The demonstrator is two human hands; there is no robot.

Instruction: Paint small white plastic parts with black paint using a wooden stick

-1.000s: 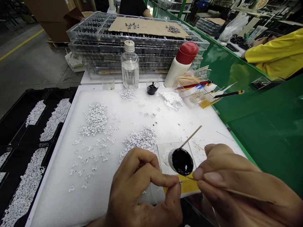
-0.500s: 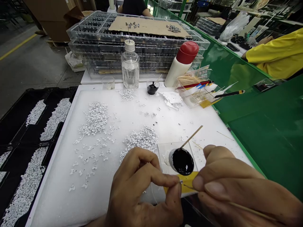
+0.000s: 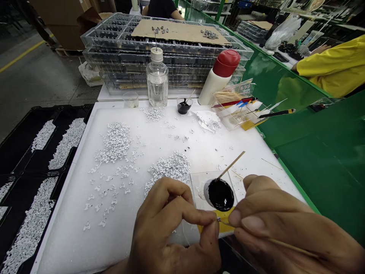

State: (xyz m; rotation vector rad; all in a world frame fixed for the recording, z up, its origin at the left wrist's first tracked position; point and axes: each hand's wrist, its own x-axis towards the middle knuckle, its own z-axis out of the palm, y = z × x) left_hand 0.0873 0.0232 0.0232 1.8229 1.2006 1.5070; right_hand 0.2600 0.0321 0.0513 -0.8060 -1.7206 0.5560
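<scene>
Between the thumb and forefinger of my left hand (image 3: 176,228) is pinched a tiny white part (image 3: 218,219) with a dark spot. My right hand (image 3: 285,224) grips a thin wooden stick (image 3: 291,248), its fine tip touching or almost touching the part. Just beyond the fingertips stands a small cup of black paint (image 3: 220,195) with another stick (image 3: 231,165) leaning in it. The cup rests on a clear plate (image 3: 196,179), and a yellow piece (image 3: 225,227) lies under my fingertips. A pile of small white parts (image 3: 171,167) sits behind my left hand.
More white parts (image 3: 115,142) are heaped and scattered on the left. At the back stand a clear bottle (image 3: 157,82), a red-capped flask (image 3: 219,76), a small black-paint cup (image 3: 184,106) and a tool box (image 3: 236,110). Stacked trays (image 3: 122,61) rise behind; a green partition (image 3: 319,152) borders the right.
My right hand has shifted slightly left, bringing the stick's tip up to the part. My left hand stays almost still, holding the part.
</scene>
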